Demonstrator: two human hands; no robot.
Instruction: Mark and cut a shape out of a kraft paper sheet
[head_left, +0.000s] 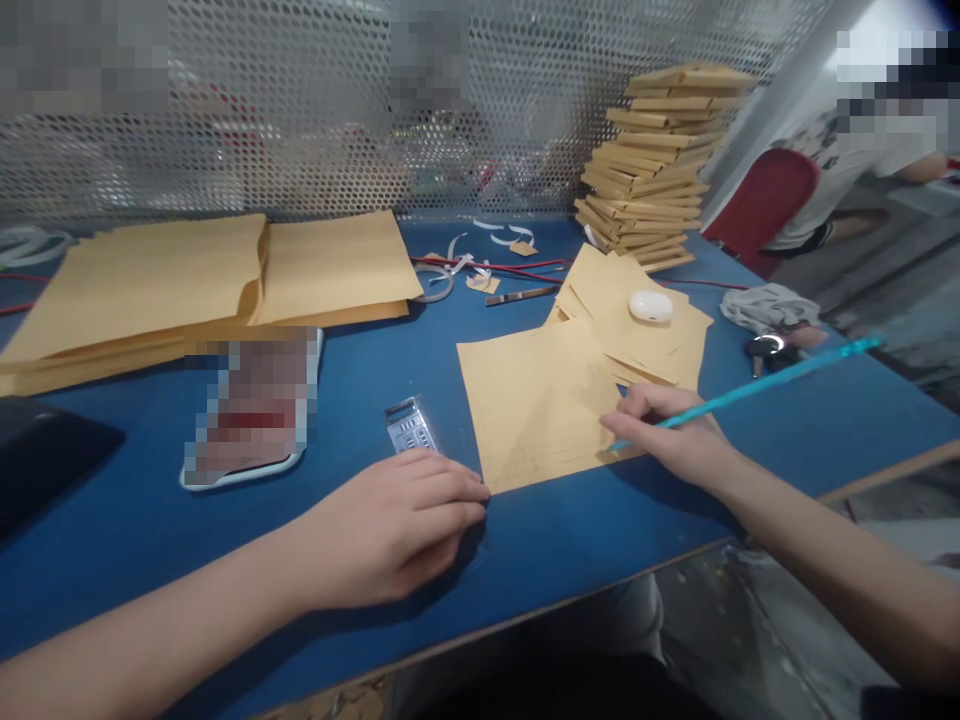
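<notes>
My right hand [679,430] grips a teal pen [757,385] with its tip on the lower right part of a tan paper sheet [536,400] lying on the blue table [360,390]. My left hand [397,525] lies on the table at the sheet's lower left corner, fingers loosely curled and pointing at the corner, holding nothing I can see. A small clear ruler-like piece [410,425] lies just above my left hand.
More tan sheets [637,300] carry a white oval case [650,306]. Folded tan pieces are stacked high [652,170] at the back right. Large tan sheets [187,280] lie at left, a phone [251,410] beside them. Keys [765,348], cloth, strips and a seated person [847,150] are nearby.
</notes>
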